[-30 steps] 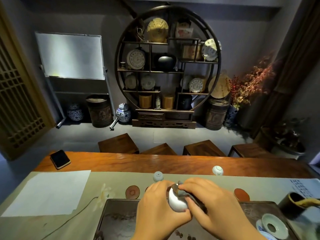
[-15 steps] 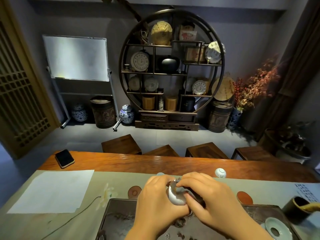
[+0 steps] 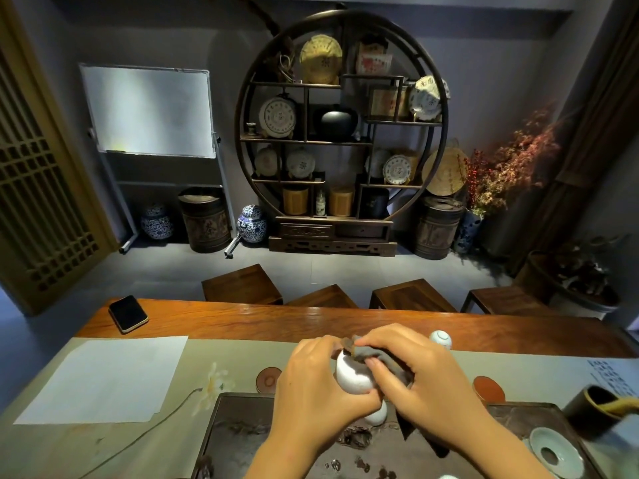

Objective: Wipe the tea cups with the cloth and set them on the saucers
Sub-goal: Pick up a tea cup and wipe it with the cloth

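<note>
Dim light fills a tea room, with a round display shelf (image 3: 340,133) of plates and jars against the far wall and a whiteboard (image 3: 147,110) to its left. Nearer, a long wooden table (image 3: 311,321) carries a grey-green runner (image 3: 214,354), a sheet of white paper (image 3: 103,378), a dark phone (image 3: 128,313) and a dark tea tray (image 3: 242,440).

Over the tray, the hands are together on one job. The left hand (image 3: 313,385) curls round a white tea cup (image 3: 354,375), fingers over its rim side and thumb under its base. The right hand (image 3: 422,378) pinches a dark grey cloth (image 3: 378,357) and presses it against the cup's upper edge.

The cup is small, rounded and glossy white, lying tilted on its side in the grip. It looks light, hard and easily chipped, and its glaze is probably slick, more so if wet; holding it round the belly with the thumb under the foot seems the safest hold. The cloth is soft and limp, and folds wherever the fingers push it.

Another white cup (image 3: 377,414) sits on the tray just below the hands, and a third cup (image 3: 441,339) stands on the runner beyond the right hand. Two reddish-brown saucers (image 3: 267,379) (image 3: 488,388) lie bare on the runner, one either side of the hands.
</note>
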